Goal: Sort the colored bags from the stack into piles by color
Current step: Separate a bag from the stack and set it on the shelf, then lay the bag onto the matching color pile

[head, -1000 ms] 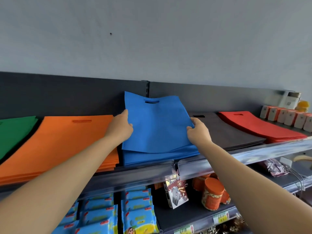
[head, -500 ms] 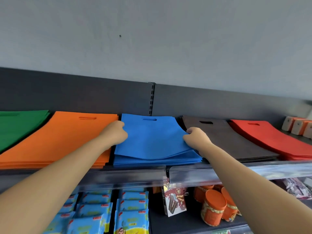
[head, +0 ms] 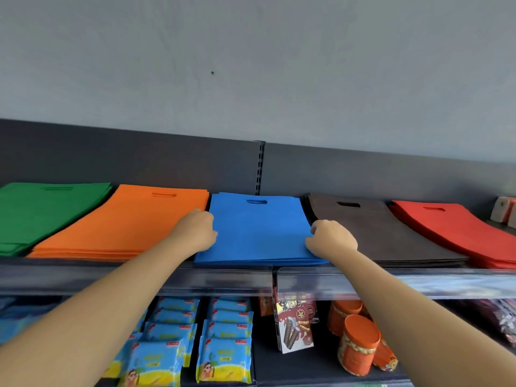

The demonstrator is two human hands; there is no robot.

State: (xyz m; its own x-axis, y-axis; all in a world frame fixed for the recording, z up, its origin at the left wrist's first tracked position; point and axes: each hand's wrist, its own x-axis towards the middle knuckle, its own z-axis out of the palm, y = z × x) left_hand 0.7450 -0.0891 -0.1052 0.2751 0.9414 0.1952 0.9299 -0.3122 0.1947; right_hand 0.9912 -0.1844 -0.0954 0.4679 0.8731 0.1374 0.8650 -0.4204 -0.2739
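Five flat piles of fabric bags lie side by side on the top shelf: green [head: 42, 210], orange [head: 122, 222], blue [head: 259, 230], dark brown [head: 371, 227] and red [head: 452, 230]. My left hand [head: 195, 231] holds the left edge of the top blue bag, fingers curled over it. On the right edge of the same bag my right hand [head: 329, 238] grips with curled fingers. The blue bag lies flat on its pile.
A clear plastic rail [head: 363, 283] runs along the shelf's front edge. Below it stand blue snack packets [head: 223, 356], a small printed box [head: 296, 325] and orange jars [head: 360, 342]. Small boxes [head: 505, 212] sit at the far right of the top shelf.
The blue bag, raised and tilted a second ago, has come down flat onto the blue pile. Both hands stayed on its side edges. The view has shifted right and up.
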